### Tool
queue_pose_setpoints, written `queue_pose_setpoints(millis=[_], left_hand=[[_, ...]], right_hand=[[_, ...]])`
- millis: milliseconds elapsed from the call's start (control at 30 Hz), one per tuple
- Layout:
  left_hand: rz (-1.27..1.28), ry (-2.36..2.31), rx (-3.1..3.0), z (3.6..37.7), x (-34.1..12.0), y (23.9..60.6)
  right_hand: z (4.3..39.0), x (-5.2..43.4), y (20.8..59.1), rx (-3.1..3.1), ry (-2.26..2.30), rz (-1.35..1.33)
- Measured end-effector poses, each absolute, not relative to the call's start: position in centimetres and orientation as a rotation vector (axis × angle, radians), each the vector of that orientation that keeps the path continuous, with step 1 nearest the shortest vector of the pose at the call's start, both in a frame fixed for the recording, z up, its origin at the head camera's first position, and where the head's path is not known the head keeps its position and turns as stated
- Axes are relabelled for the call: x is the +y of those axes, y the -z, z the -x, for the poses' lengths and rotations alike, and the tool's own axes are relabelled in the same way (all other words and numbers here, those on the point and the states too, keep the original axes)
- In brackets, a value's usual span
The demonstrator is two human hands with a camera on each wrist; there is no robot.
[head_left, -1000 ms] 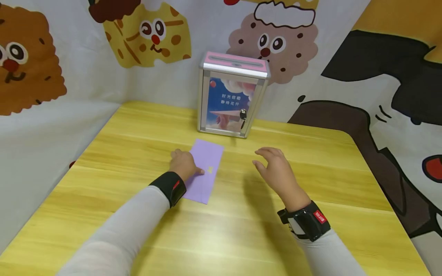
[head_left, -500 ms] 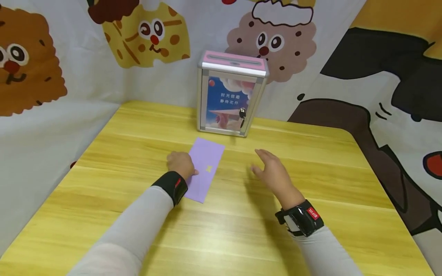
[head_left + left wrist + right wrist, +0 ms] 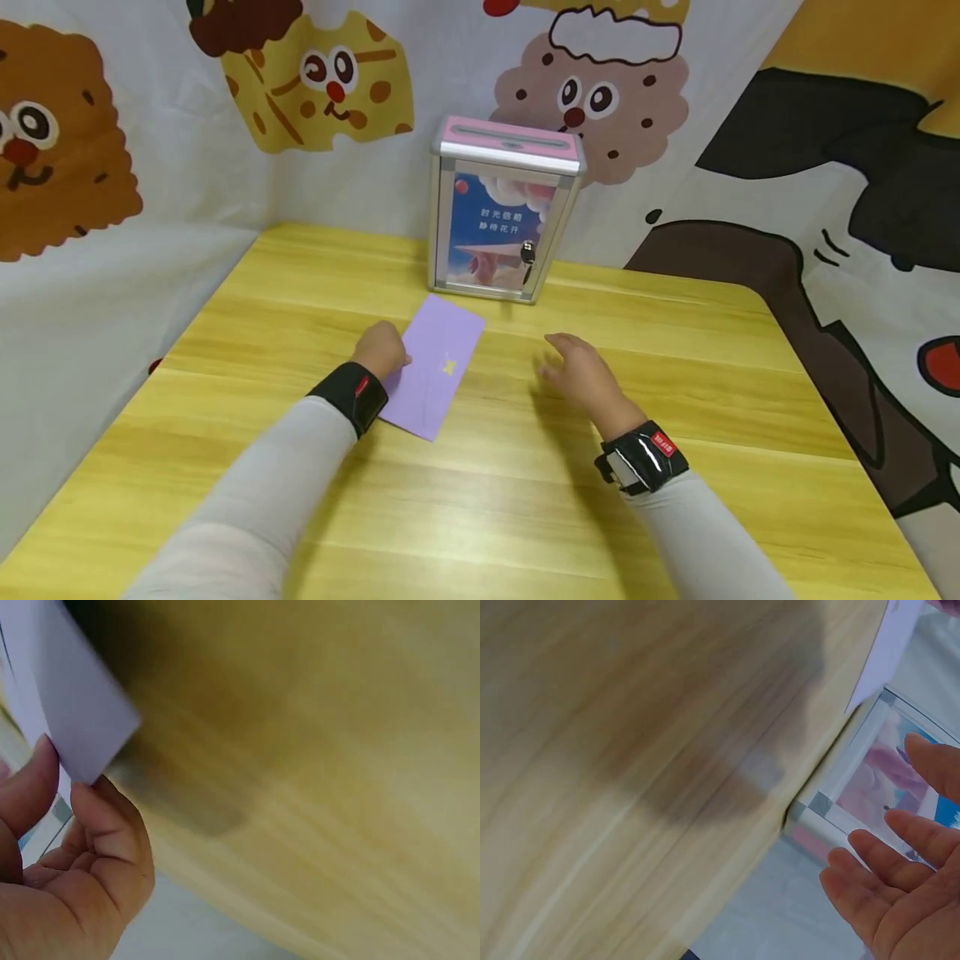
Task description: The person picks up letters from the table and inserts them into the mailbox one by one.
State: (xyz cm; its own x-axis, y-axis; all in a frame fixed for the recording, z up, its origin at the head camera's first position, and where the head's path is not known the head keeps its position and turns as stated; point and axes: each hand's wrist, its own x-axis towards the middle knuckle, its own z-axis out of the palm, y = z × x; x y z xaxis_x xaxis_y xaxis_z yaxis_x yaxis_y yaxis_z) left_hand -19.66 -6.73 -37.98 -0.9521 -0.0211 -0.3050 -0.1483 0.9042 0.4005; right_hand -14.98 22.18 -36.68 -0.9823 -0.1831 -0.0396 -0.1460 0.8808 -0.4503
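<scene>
A purple envelope (image 3: pixel 427 375) with a small yellow bow-shaped mark lies slanted over the table, left of centre. My left hand (image 3: pixel 381 350) pinches its left edge. In the left wrist view, thumb and curled index finger grip the envelope (image 3: pixel 86 705) near a corner, and that edge appears raised off the wood. To the right, my right hand (image 3: pixel 588 385) hovers over the table, holding nothing. Its fingers look relaxed and spread in the right wrist view, where the hand (image 3: pixel 911 892) overlaps the metal-framed box (image 3: pixel 832 799).
Behind the envelope stands a silver-framed letter box (image 3: pixel 495 225) with a pink slotted top (image 3: pixel 480 132), a picture front and a lock with a key (image 3: pixel 528 254). The wooden table (image 3: pixel 480 508) meets a cartoon-printed cloth (image 3: pixel 352 183) at the back.
My left hand has shifted left along the envelope, from lying on it to pinching its left edge. The envelope's near end has swung slightly left. My right hand has moved slightly left.
</scene>
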Motion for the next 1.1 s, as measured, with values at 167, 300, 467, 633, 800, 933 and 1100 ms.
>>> queue_pose_setpoints(millis=[167,300,467,633,800,933,1100], left_hand=[[-0.021,-0.625,2.817,20.1,-7.7,37.0],[-0.057,-0.905,2.743,19.5,-8.7,35.6],[-0.085,-1.174,2.669,18.7,-9.6,32.7],[-0.161,-1.314,2.730,18.8,-9.2,29.1],[-0.184,-1.480,2.789,19.4,-7.8,26.0],[-0.165,-1.633,2.806,20.0,-6.7,24.5],[-0.170,-1.757,2.833,20.7,-5.3,22.2]], right_hand=[[15.4,21.5,36.8,2.959,0.724,0.299],[15.6,20.9,36.7,2.914,0.777,0.299],[15.6,20.0,35.9,2.841,0.867,0.313],[16.3,18.6,34.0,2.801,1.013,0.385],[17.5,17.0,30.5,2.837,1.197,0.417],[18.3,16.6,27.9,2.904,1.316,0.345],[19.3,17.3,25.0,2.988,1.394,0.294]])
